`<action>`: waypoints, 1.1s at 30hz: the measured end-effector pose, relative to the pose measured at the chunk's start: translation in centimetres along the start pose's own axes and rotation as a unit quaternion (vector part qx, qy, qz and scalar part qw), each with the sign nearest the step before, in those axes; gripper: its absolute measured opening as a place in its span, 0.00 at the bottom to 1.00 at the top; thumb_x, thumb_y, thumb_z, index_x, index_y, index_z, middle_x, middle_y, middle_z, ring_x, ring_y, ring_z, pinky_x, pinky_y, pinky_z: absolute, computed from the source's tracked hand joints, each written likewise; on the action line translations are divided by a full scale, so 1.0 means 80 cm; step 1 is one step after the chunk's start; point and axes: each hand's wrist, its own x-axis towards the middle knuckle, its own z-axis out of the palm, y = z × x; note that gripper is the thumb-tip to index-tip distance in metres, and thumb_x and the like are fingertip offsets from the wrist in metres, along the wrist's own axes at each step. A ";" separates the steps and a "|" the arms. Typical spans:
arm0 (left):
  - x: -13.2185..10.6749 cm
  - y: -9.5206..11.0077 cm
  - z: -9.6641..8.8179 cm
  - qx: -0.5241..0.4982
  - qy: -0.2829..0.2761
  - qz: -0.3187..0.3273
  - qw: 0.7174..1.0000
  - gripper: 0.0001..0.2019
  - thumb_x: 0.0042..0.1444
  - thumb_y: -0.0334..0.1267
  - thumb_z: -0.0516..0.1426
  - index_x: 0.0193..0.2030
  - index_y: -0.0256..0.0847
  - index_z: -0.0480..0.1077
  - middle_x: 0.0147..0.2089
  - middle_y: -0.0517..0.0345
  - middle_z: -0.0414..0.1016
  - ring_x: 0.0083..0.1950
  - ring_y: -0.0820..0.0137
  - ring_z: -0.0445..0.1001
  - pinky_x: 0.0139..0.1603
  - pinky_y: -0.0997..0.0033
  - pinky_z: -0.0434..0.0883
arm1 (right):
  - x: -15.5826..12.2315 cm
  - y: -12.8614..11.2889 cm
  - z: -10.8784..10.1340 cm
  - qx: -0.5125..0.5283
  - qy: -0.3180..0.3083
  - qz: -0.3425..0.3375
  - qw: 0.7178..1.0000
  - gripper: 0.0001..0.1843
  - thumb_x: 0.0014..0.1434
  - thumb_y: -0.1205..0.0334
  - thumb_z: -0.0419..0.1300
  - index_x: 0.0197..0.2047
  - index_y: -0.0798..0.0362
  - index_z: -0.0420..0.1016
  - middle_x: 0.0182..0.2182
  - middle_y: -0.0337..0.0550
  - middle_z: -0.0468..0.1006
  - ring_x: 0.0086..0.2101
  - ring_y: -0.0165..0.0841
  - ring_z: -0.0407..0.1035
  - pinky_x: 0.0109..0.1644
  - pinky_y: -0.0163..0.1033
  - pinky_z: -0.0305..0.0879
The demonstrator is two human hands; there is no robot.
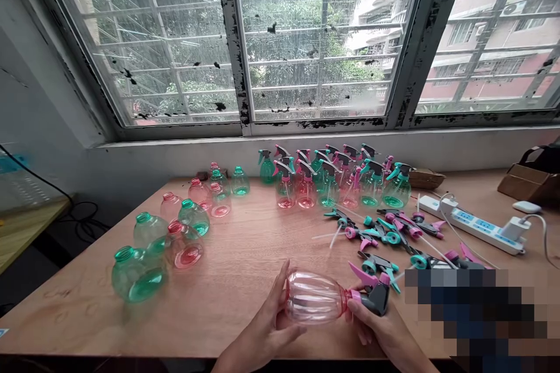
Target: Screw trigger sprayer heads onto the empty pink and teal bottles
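Well to the left of the grip, a loose group of uncapped round spray bottles runs away from the near edge of the wooden table (83,315), green bottles (142,277) mixed with pink bottles (184,247). Their necks are open, and a deeper tint pools at their bases — whether liquid or thick plastic, I cannot tell.

At the grip itself, the left hand (269,323) cups the base end of a ribbed, see-through pink spray bottle (315,297), which lies on its side just above the near part of the table, neck toward the right. The right hand (376,323) grasps the neck end, fingers around the collar of a dark grey trigger sprayer head (376,297) with a pink trigger, seated at the bottle's mouth.

Beyond the grip, near the window wall, green and pink bottles fitted with sprayer heads (329,186) stand upright, close together. Nearer, just beyond the right hand, loose trigger sprayer heads (389,227) lie in a heap, some with white dip tubes. Farther right of the grip sit a white power strip (472,224) and — far right — a cardboard box (520,183) with something black at its top.
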 end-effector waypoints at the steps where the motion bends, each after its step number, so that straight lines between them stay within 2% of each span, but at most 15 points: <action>1: 0.000 0.000 0.001 -0.011 0.003 -0.004 1.000 0.59 0.57 0.48 0.69 0.78 0.59 0.27 0.82 0.48 0.39 0.82 0.53 0.41 0.79 0.46 0.42 | 0.000 -0.001 0.001 -0.001 0.003 0.003 1.000 0.23 0.58 0.44 0.72 0.43 0.51 0.70 0.21 0.36 0.80 0.13 0.24 0.64 0.16 0.28 0.58; 3: -0.001 0.000 0.001 -0.039 0.009 -0.014 0.999 0.63 0.53 0.51 0.71 0.77 0.58 0.25 0.83 0.47 0.36 0.82 0.52 0.39 0.79 0.45 0.40 | 0.000 -0.002 0.002 -0.004 0.009 0.004 1.000 0.23 0.57 0.45 0.73 0.43 0.52 0.71 0.21 0.36 0.80 0.13 0.24 0.64 0.16 0.28 0.58; 5: -0.001 -0.001 0.002 -0.056 0.008 -0.021 0.998 0.59 0.54 0.54 0.69 0.78 0.58 0.29 0.83 0.48 0.34 0.82 0.51 0.39 0.79 0.44 0.42 | 0.000 -0.002 0.002 -0.006 0.012 0.003 1.000 0.23 0.56 0.45 0.74 0.43 0.52 0.73 0.21 0.37 0.80 0.13 0.24 0.65 0.16 0.29 0.58; 7: -0.002 -0.003 0.002 -0.055 0.000 -0.026 0.998 0.55 0.57 0.52 0.68 0.78 0.59 0.34 0.83 0.51 0.35 0.81 0.51 0.42 0.79 0.45 0.44 | 0.000 -0.003 0.002 -0.004 0.017 0.002 1.000 0.23 0.56 0.45 0.73 0.42 0.52 0.73 0.21 0.36 0.80 0.13 0.25 0.65 0.16 0.29 0.57; 11: -0.001 -0.007 0.001 -0.022 0.004 -0.009 1.000 0.52 0.60 0.48 0.67 0.78 0.62 0.33 0.81 0.50 0.45 0.75 0.53 0.58 0.77 0.46 0.49 | 0.000 -0.005 0.003 0.001 0.020 0.005 1.000 0.22 0.58 0.44 0.72 0.42 0.51 0.71 0.20 0.35 0.79 0.12 0.25 0.64 0.16 0.29 0.57; 14: 0.000 -0.005 0.003 -0.041 0.012 -0.009 0.999 0.57 0.57 0.49 0.69 0.77 0.63 0.29 0.79 0.47 0.48 0.68 0.54 0.67 0.73 0.45 0.58 | -0.002 -0.007 0.005 -0.001 0.015 0.004 1.000 0.23 0.58 0.43 0.72 0.41 0.51 0.71 0.19 0.32 0.77 0.13 0.24 0.63 0.16 0.28 0.56; 16: 0.000 -0.002 0.003 -0.065 0.016 -0.019 0.998 0.61 0.52 0.50 0.72 0.77 0.63 0.29 0.81 0.47 0.42 0.71 0.52 0.63 0.74 0.45 0.57 | -0.003 -0.009 0.007 -0.006 0.013 0.005 1.000 0.23 0.57 0.44 0.73 0.41 0.52 0.72 0.17 0.31 0.75 0.13 0.24 0.63 0.17 0.28 0.56; 18: 0.000 0.001 0.003 -0.079 0.015 -0.025 0.996 0.59 0.52 0.53 0.71 0.78 0.61 0.33 0.83 0.49 0.36 0.77 0.49 0.54 0.77 0.45 0.51 | -0.004 -0.011 0.009 -0.010 0.017 0.006 1.000 0.23 0.55 0.45 0.74 0.40 0.53 0.73 0.17 0.31 0.74 0.13 0.24 0.62 0.17 0.28 0.55; 21: 0.000 0.003 0.002 -0.076 0.008 -0.025 0.997 0.56 0.54 0.51 0.71 0.78 0.58 0.38 0.83 0.50 0.34 0.81 0.49 0.44 0.79 0.45 0.44 | -0.004 -0.012 0.010 -0.003 0.025 0.006 1.000 0.24 0.55 0.45 0.74 0.40 0.53 0.72 0.17 0.31 0.75 0.13 0.23 0.62 0.17 0.28 0.55; 24: 0.000 0.005 0.002 -0.052 0.004 -0.019 0.998 0.55 0.56 0.45 0.70 0.78 0.62 0.35 0.83 0.52 0.36 0.81 0.51 0.42 0.79 0.45 0.42 | -0.004 -0.013 0.008 -0.008 0.015 0.010 1.000 0.24 0.57 0.44 0.73 0.41 0.53 0.71 0.18 0.32 0.75 0.13 0.24 0.62 0.17 0.29 0.55; 26: 0.001 0.007 0.003 -0.040 0.004 -0.020 0.999 0.55 0.58 0.44 0.69 0.78 0.62 0.31 0.83 0.51 0.38 0.81 0.52 0.41 0.79 0.45 0.41 | -0.003 -0.013 0.007 -0.015 0.005 0.011 1.000 0.23 0.58 0.44 0.72 0.40 0.53 0.71 0.18 0.32 0.75 0.13 0.25 0.62 0.17 0.29 0.55; 29: 0.002 0.009 0.004 -0.063 0.005 -0.025 0.998 0.61 0.54 0.46 0.71 0.78 0.59 0.27 0.83 0.49 0.35 0.82 0.51 0.40 0.79 0.45 0.39 | -0.003 -0.013 0.009 -0.011 0.014 0.008 1.000 0.22 0.57 0.44 0.73 0.37 0.53 0.72 0.17 0.32 0.74 0.13 0.25 0.62 0.17 0.30 0.55; 31: 0.002 0.010 0.004 -0.084 -0.001 -0.024 0.996 0.60 0.54 0.50 0.71 0.79 0.56 0.30 0.83 0.48 0.35 0.81 0.50 0.40 0.79 0.45 0.41 | -0.003 -0.013 0.010 -0.008 0.024 0.006 1.000 0.23 0.54 0.44 0.74 0.36 0.53 0.73 0.17 0.32 0.73 0.13 0.25 0.62 0.17 0.30 0.54; 33: 0.002 0.010 0.004 -0.094 -0.008 -0.023 0.995 0.53 0.57 0.53 0.68 0.79 0.54 0.37 0.82 0.48 0.39 0.81 0.50 0.43 0.79 0.46 0.44 | -0.003 -0.012 0.011 -0.007 0.029 0.008 1.000 0.24 0.53 0.44 0.75 0.37 0.52 0.73 0.17 0.32 0.74 0.13 0.25 0.62 0.16 0.30 0.54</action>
